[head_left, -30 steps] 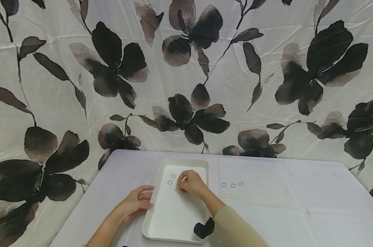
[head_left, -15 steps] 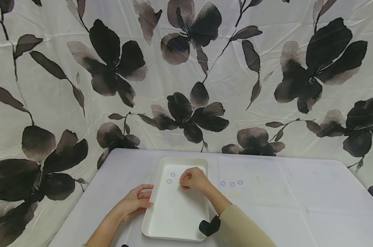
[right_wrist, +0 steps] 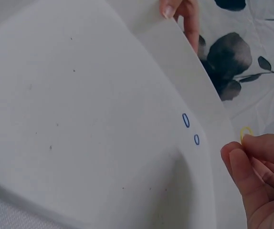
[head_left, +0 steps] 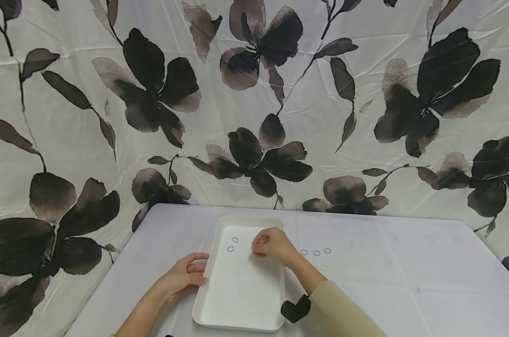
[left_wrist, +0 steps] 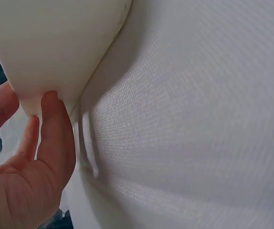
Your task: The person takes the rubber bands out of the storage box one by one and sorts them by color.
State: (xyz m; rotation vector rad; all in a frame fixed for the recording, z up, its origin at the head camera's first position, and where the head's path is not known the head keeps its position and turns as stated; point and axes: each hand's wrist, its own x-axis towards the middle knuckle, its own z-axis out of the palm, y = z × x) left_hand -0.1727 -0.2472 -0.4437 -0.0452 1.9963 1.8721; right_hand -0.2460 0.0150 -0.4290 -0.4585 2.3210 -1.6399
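A white rectangular tray lies on the table, with two small blue rings flat inside near its far left corner. My left hand holds the tray's left edge; in the left wrist view its fingertips press at the outer wall and rim. Above the far right part of the tray is my right hand. Between thumb and forefinger it pinches a thin yellow ring, which shows in the right wrist view and is hidden by the fingers in the head view.
Right of the tray, several blue rings lie in a row on the white tablecloth. Yellow rings lie nearer, partly behind my right forearm. A dark heart-shaped piece sits against the right sleeve. A flower-printed curtain hangs behind the table.
My right hand has shifted a little to the right over the tray, away from the two blue rings. Its forearm now covers more of the yellow rings. The left hand stays on the tray's edge.
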